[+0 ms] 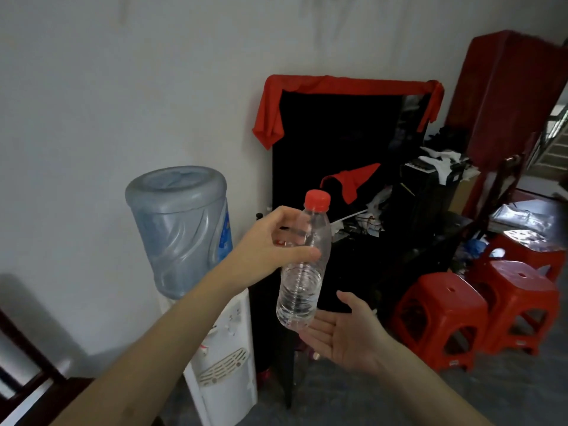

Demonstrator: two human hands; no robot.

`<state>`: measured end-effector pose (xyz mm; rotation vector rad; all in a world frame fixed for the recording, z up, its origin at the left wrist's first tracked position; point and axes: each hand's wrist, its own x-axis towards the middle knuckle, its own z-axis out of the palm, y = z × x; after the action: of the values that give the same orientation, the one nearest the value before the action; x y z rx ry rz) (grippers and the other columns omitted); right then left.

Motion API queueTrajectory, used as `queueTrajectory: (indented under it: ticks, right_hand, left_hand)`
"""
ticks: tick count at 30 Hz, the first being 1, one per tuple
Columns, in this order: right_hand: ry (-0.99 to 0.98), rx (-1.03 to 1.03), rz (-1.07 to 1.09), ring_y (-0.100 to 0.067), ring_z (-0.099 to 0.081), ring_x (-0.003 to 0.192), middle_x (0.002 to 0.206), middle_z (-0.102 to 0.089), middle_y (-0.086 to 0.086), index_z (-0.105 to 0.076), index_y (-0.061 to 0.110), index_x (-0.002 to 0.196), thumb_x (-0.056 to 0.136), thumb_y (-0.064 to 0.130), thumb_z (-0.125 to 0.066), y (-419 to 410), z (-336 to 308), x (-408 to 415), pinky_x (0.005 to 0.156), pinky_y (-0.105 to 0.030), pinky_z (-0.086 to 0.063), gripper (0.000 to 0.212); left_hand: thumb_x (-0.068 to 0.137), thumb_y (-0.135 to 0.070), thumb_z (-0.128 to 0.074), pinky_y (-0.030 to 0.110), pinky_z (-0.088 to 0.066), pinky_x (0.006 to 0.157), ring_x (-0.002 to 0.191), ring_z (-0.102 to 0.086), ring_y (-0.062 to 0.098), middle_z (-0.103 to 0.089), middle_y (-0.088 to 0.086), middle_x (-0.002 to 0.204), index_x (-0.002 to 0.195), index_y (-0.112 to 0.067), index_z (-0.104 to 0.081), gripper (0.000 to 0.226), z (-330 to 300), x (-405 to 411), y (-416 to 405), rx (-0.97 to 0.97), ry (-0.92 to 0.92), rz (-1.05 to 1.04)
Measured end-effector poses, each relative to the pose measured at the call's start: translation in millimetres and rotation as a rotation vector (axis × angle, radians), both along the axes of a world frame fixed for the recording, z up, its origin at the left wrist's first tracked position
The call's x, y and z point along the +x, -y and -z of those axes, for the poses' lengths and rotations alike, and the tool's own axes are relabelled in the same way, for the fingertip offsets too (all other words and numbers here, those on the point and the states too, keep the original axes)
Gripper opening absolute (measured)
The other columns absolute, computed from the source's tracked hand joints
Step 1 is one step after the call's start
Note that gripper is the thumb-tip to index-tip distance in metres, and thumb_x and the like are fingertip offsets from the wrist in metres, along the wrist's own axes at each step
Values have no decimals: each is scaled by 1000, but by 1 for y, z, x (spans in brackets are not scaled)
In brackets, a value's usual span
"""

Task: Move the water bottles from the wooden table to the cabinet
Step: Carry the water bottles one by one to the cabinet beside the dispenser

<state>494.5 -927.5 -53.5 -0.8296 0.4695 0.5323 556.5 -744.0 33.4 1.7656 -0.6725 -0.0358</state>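
Left hand [270, 247] fingers hidden behind water bottle [302, 265]. Dark wooden furniture [21, 373] cut off at lower-left frame edge. Clutter [436, 167] right of centre too blurred to identify. Both forearms cropped at bottom.

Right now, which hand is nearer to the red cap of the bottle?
Left. The left hand grips the bottle just under the red cap; the right hand is open below its base.

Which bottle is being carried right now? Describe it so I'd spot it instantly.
Start at the white water dispenser with the big blue jug against the wall. Just right of it, the left hand grips a small clear water bottle around its upper half, tilted slightly, with the open right hand just below its base. Its red cap and transparent, ribbed body set it apart.
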Motion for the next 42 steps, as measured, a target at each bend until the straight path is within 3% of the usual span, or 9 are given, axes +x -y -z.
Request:
queueTrajectory:
  ticks: [2, 6, 15, 20, 24, 30, 37, 42]
  right_hand:
    - [-14, -12, 26, -38, -63, 109, 125, -63, -30, -52, -12, 130, 100, 49, -38, 6, 1, 17, 83, -42, -55, 69]
    - [-12, -21, 28, -37, -64, 108, 122, -65, -29, -53, -11, 129, 101, 46, -38, 21, 4, 52, 83, -42, -54, 66]
    - [-18, 13, 59, -36, -69, 104, 115, -69, -28, -56, -11, 124, 101, 43, -37, 91, 24, 136, 77, -41, -61, 61]
    - [-45, 19, 70, -36, -67, 108, 116, -69, -28, -57, -10, 124, 102, 42, -38, 152, 35, 189, 79, -41, -62, 60]
    - [-76, -9, 48, -36, -72, 98, 114, -70, -28, -57, -9, 123, 102, 42, -38, 204, 45, 232, 72, -41, -63, 59]
    - [-134, -29, 21, -35, -75, 88, 110, -72, -27, -59, -9, 119, 102, 42, -38, 254, 66, 295, 66, -40, -64, 58]
    - [-233, -46, 6, -36, -70, 100, 112, -71, -28, -59, -9, 120, 102, 41, -38, 273, 105, 364, 66, -39, -63, 57]
    - [-295, -97, 58, -39, -68, 100, 103, -72, -30, -59, -11, 114, 102, 37, -40, 275, 130, 420, 69, -43, -60, 54]
  left_hand:
    - [67, -44, -87, 42, -58, 95, 108, -69, 16, -71, -9, 116, 112, -34, -65, 51, 2, 21, 5, -2, -16, 11]
    - [66, -46, -86, 24, -56, 73, 100, -70, 7, -71, -17, 110, 112, -38, -64, 51, 0, 59, 23, 16, 2, 48]
    - [67, -48, -86, 40, -58, 93, 104, -71, 11, -70, -13, 118, 112, -40, -64, 51, 12, 149, 91, 54, 1, 47]
    - [69, -48, -86, 47, -58, 97, 107, -70, 11, -69, -15, 119, 114, -40, -64, 51, 24, 203, 152, 64, -15, 32]
    - [68, -49, -85, 51, -55, 100, 110, -69, 14, -68, -16, 119, 113, -43, -63, 51, 32, 243, 197, 78, -41, 14]
    - [67, -49, -86, 51, -57, 97, 109, -69, 11, -67, -18, 118, 112, -46, -63, 51, 55, 293, 240, 79, -83, -18]
    - [65, -44, -88, 46, -58, 97, 109, -68, 4, -65, -18, 119, 119, -38, -62, 60, 91, 357, 254, 137, -167, -30]
    - [64, -43, -88, 38, -59, 94, 109, -66, 1, -64, -20, 116, 118, -39, -60, 61, 121, 412, 258, 176, -212, -17]
